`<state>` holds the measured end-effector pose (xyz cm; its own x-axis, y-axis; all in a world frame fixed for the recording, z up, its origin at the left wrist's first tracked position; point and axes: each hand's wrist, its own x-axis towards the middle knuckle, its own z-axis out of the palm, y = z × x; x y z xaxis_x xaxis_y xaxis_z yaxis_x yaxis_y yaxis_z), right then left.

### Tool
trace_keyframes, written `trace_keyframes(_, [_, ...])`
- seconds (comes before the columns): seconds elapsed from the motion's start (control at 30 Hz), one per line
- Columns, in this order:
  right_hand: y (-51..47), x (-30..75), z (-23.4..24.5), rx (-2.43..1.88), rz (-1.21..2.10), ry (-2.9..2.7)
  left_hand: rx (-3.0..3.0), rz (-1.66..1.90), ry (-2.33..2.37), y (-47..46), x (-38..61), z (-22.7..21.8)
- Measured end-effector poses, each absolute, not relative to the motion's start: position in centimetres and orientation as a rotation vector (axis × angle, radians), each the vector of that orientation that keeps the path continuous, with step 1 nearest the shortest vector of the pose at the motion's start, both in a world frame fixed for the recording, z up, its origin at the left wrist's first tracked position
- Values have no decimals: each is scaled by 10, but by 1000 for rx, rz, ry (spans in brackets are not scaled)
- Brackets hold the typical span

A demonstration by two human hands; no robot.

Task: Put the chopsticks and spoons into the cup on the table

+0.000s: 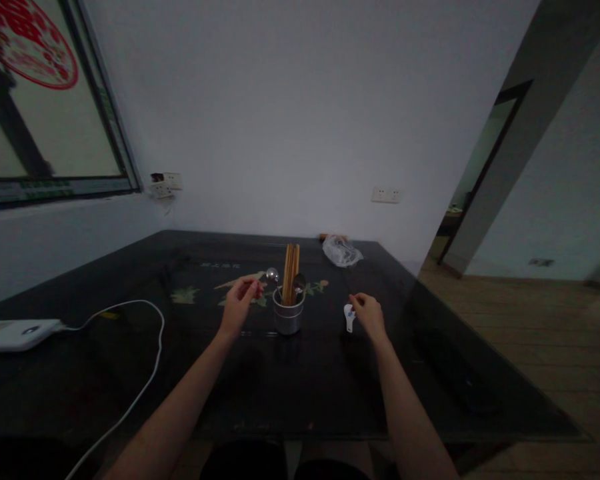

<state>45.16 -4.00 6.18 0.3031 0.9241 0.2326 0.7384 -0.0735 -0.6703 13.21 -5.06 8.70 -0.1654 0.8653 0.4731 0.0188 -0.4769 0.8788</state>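
A round metal canister (289,319) stands upright on the dark table, holding several wooden chopsticks (291,273), a shiny metal spoon (273,275) leaning left and a darker metal spoon (299,282) on the right. Just left of the canister is my left hand (241,300), its fingers curled in and nothing visible in them. To the right, a small white spoon with a blue mark (349,319) has its bowl upward and handle toward me. My right hand (370,313) is pinched at the bowl's edge; the exact contact is hard to see in the dim light.
A crumpled clear plastic bag (341,252) lies near the wall. At the left, a white device (20,335) trails a white cable (161,327) over the table edge. A dark flat object (457,370) rests at the right. Wall sockets (386,194) are behind.
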Motion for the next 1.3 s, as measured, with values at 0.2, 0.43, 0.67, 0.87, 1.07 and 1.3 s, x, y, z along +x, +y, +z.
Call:
trace_keyframes(0.2, [-41,453,63,-1909,315,-1471,1600,1639,832,-87,172,121])
trace_keyframes(0.43, [-43,456,67,-1951,264,-1448,1804,1225,616,-88,254,136])
trace_keyframes(0.67, [-48,457,70,-2148,295,-1508,2085,918,1038,-30,325,88])
trace_keyframes(0.87, [-49,456,68,-2237,326,-1525,2116,483,1497,4,345,54])
trace_keyframes(1.07, [-48,456,64,-2200,314,-1524,2096,398,1608,13,350,39])
trace_keyframes(1.3, [-47,461,66,-2203,341,-1498,2106,298,1650,12,350,39])
